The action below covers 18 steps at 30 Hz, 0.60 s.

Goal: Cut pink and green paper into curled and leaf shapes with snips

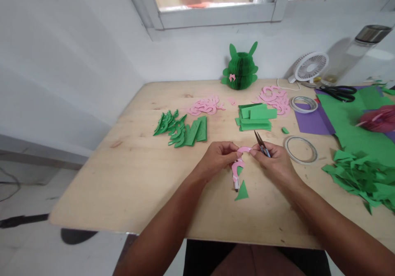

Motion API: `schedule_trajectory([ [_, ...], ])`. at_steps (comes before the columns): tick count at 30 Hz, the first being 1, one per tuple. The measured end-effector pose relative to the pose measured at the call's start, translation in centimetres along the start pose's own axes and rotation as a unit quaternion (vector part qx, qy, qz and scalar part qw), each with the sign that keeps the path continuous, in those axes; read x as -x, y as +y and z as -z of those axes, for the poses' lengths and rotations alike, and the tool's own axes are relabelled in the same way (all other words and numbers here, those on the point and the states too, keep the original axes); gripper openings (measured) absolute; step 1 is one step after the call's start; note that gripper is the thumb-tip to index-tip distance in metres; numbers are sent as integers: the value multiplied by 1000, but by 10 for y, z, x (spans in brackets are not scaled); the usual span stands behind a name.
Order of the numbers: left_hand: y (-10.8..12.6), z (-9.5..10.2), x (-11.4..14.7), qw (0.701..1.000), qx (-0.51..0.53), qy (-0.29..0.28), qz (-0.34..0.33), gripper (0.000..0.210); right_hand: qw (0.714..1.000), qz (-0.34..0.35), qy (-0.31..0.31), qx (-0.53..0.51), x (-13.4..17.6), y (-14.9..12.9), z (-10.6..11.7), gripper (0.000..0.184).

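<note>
A curved strip of pink paper [245,149] is stretched between my two hands. My left hand [222,157] pinches its left end between thumb and fingers. At the right end, my right hand [274,160] pinches it too. Tucked in that same hand is a small pair of pointed scissors [261,143], tips pointing up and away. Just below my left fingers, another curved pink paper piece [237,169] lies over a slim white tool [236,184], whose kind I cannot make out. Near it rests a green paper triangle [242,191].
Green leaf-shaped cutouts [177,129], folded green strips [256,117] and pink cutouts [205,105] lie beyond my hands. At the back stand a green honeycomb-paper figure [240,71] and a white fan [311,67]. Tape rolls [315,154], black scissors [338,92] and green scraps [361,179] are at right.
</note>
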<state>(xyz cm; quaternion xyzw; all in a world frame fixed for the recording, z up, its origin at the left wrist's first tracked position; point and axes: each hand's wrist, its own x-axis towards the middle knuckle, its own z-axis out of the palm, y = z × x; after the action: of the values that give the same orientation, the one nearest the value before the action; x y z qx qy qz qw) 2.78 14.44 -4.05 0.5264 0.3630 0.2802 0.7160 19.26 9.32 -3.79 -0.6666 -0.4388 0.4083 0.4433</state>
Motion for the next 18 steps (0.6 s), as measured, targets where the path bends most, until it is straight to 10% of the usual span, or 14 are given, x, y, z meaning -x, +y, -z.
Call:
schedule_trajectory([
  [18, -1, 1, -1, 1000, 13, 0, -8, 18, 1000, 6, -4, 3, 0, 1, 0, 24],
])
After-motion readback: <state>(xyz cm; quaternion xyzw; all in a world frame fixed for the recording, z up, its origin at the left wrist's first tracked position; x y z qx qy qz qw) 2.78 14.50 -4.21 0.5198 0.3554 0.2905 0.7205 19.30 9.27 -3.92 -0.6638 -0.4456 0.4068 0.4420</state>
